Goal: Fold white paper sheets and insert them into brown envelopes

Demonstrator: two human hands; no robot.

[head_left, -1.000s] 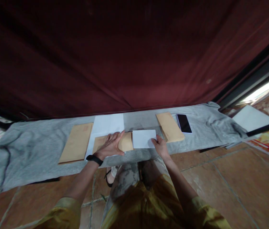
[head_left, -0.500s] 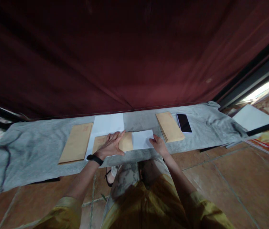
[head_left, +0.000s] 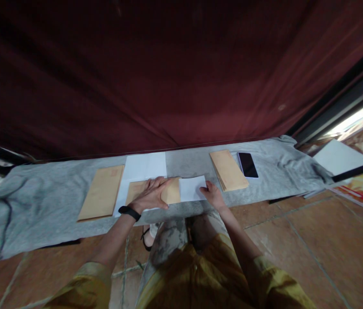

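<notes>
A brown paper envelope [head_left: 173, 192] lies crosswise in front of me, partly over white paper sheets [head_left: 145, 164]. My left hand [head_left: 153, 194], a black band on its wrist, rests flat on the envelope with thumb and fingers apart. Out of the envelope's right end sticks a folded white sheet [head_left: 191, 189], its left part hidden inside. At the sheet's right edge my right hand [head_left: 212, 194] pinches it between thumb and fingers.
Brown envelopes [head_left: 102, 192] lie at the left, and a fanned stack of envelopes [head_left: 229, 171] at the right beside a smartphone [head_left: 248, 165]. Grey cloth [head_left: 284, 171] covers the narrow bench. A dark red curtain [head_left: 181, 86] hangs behind it; floor tiles [head_left: 274, 231] show in front.
The white sheet and my right hand have shifted very slightly left, while the envelope's open end has edged right. A little less of the sheet shows. My left hand still presses the envelope.
</notes>
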